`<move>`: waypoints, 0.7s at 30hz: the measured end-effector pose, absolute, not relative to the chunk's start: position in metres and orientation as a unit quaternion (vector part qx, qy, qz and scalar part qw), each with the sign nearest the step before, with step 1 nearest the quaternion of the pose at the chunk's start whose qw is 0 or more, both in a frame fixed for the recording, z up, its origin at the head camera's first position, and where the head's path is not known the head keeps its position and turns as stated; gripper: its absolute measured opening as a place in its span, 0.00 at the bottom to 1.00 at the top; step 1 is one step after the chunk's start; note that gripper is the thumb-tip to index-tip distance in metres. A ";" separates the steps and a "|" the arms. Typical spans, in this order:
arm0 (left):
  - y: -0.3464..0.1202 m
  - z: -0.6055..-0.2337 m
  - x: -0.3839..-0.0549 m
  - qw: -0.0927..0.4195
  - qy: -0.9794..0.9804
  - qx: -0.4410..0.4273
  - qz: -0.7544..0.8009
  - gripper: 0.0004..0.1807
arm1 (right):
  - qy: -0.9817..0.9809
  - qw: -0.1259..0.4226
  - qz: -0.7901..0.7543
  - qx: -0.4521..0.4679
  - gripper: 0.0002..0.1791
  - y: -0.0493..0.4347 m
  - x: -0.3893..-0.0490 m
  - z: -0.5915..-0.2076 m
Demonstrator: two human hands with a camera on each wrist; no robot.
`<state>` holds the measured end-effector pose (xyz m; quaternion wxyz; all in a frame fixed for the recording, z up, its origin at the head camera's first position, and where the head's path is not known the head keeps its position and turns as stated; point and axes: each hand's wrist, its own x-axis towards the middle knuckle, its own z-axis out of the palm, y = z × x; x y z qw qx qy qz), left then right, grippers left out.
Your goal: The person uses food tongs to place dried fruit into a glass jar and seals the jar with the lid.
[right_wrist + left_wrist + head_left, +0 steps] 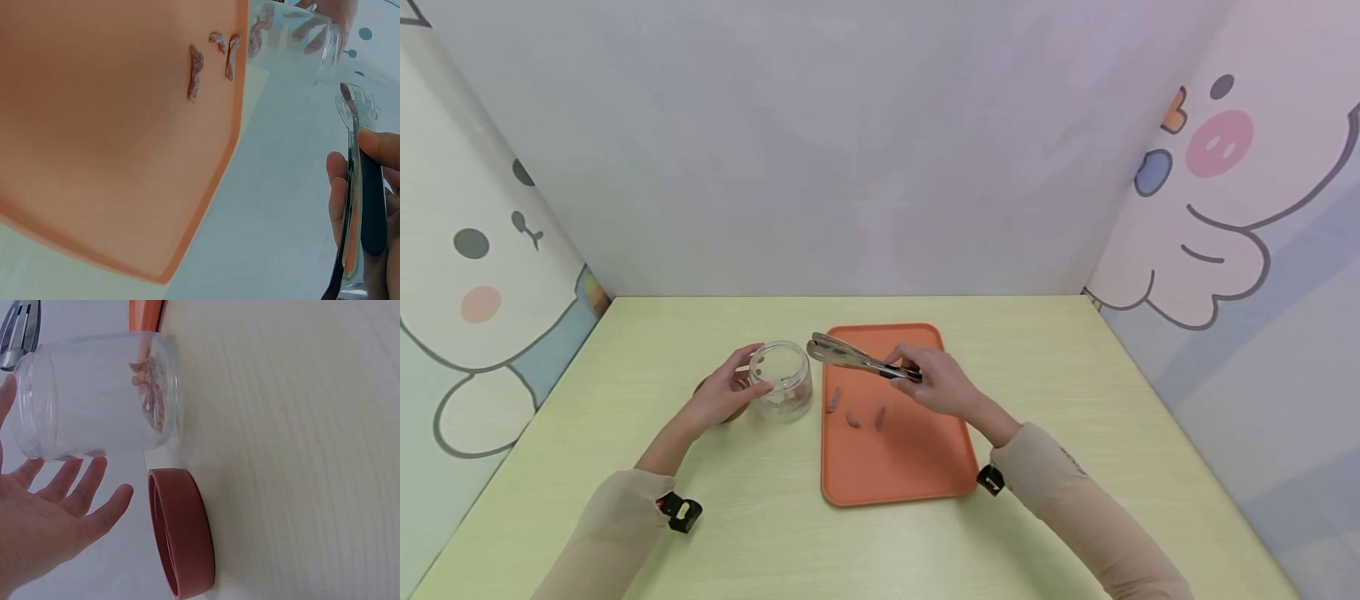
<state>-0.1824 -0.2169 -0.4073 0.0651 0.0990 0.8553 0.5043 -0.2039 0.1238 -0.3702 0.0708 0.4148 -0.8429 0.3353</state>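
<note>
My left hand (718, 398) holds a clear glass jar (786, 405) near its open mouth, thumb on the near side and fingers round the back. Several brownish-pink strips (153, 400) lie at the bottom of the jar. My right hand (942, 383) grips metal tongs (850, 355) with dark handles. Their nearly closed tips are beside the jar's rim, above the tray's left edge. A small brown piece (348, 97) shows at the tips in the right wrist view. Three similar strips (196, 72) lie on the orange tray (895, 475).
A reddish-brown lid (187, 534) lies on the table beside the jar, partly hidden under my left hand in the head view. The tray is on the pale wooden table (760, 517), right of the jar. A plain wall (850, 167) rises behind.
</note>
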 end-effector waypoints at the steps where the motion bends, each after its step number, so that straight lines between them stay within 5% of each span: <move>1: -0.217 -0.407 -0.183 0.065 0.855 0.099 0.505 0.42 | -0.843 0.074 0.336 0.414 0.12 0.126 -0.204 -0.371; 21: -0.217 -0.407 -0.182 0.065 0.853 0.104 0.507 0.39 | -0.877 0.031 0.320 0.356 0.15 0.167 -0.189 -0.401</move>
